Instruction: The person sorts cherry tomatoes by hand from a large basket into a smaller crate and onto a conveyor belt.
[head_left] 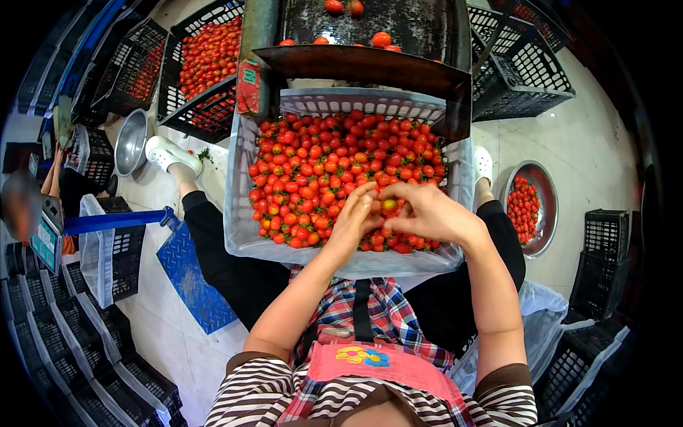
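Two hands meeting over crate [245,213] of red cherry tomatoes [320,164]: left hand [353,219] and right hand [427,212] pinching one yellowish tomato [388,205] together, near crate's six o'clock rim. At three o'clock, metal bowl [548,213] holding more tomatoes.

Left hand [353,215]: raised from the lower edge on a bare forearm angled toward 1 o'clock; fingers [364,196] curled inward, tips directed at 2 o'clock, pinched together.

Right hand [425,212]: carried on a bare forearm rising toward 11 o'clock; wrist bent, back of hand turned up, fingers drawn toward 9 o'clock and met with the left fingertips.

Both hands are held touching at the picture's centre. Upper arms are covered by striped short sleeves.
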The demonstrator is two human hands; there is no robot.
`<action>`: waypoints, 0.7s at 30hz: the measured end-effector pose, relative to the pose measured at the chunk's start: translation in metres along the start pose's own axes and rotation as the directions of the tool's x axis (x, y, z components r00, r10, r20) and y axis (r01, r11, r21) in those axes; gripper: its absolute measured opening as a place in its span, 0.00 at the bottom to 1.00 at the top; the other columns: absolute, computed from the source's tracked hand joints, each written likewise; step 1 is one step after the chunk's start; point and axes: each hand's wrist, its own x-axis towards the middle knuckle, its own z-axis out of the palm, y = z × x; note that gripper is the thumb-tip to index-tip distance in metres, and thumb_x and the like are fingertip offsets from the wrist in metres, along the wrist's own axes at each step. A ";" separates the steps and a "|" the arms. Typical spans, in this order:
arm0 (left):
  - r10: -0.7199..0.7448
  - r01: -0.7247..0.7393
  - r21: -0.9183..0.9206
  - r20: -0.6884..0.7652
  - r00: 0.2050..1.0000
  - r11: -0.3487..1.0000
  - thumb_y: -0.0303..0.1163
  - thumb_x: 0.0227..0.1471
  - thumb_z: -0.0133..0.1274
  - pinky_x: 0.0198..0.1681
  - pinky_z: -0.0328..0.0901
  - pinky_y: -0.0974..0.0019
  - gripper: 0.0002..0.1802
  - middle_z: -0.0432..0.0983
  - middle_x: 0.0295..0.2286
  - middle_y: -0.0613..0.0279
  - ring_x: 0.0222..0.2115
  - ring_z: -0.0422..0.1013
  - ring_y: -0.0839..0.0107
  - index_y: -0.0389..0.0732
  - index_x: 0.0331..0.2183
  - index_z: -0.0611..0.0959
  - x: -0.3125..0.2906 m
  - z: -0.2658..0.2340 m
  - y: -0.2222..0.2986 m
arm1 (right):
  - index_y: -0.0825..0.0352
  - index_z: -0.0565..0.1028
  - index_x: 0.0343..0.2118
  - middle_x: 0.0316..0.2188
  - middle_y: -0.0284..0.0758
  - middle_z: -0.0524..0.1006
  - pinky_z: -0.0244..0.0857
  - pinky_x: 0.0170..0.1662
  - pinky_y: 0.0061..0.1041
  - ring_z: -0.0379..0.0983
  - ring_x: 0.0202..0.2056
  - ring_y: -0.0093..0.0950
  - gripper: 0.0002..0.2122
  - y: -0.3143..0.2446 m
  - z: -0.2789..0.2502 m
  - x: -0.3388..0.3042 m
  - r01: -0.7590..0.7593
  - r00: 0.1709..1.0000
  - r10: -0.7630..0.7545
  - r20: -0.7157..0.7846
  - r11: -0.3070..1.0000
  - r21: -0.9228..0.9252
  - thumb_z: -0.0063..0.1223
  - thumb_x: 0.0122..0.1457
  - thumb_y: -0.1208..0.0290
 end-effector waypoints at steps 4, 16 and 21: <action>-0.206 0.205 0.023 0.086 0.975 0.979 0.40 0.58 0.43 0.23 0.58 0.76 0.15 0.68 0.34 0.63 0.23 0.65 0.77 0.39 0.42 0.71 -0.021 -0.038 0.005 | 0.70 0.69 0.45 0.36 0.46 0.75 0.67 0.37 0.30 0.75 0.32 0.34 0.20 0.008 0.005 0.004 0.059 0.986 -0.077 -0.148 0.990 -0.125 0.56 0.49 0.68; 0.453 -0.449 0.088 -0.312 0.835 0.889 0.38 0.54 0.47 0.50 0.65 0.62 0.19 0.66 0.43 0.43 0.45 0.67 0.52 0.33 0.42 0.69 0.001 -0.146 0.225 | 0.70 0.74 0.34 0.28 0.48 0.76 0.66 0.38 0.36 0.73 0.34 0.44 0.12 0.056 -0.032 -0.011 -0.315 0.938 0.216 -0.270 0.855 -0.412 0.51 0.52 0.66; 0.134 0.091 0.974 -0.120 0.984 0.206 0.40 0.44 0.59 0.48 0.62 0.57 0.36 0.60 0.47 0.41 0.47 0.63 0.51 0.37 0.52 0.64 -0.013 -0.120 0.105 | 0.69 0.73 0.37 0.35 0.47 0.75 0.65 0.40 0.40 0.71 0.37 0.46 0.14 0.060 -0.074 -0.029 -0.457 0.648 0.048 -0.760 0.823 -0.337 0.48 0.53 0.64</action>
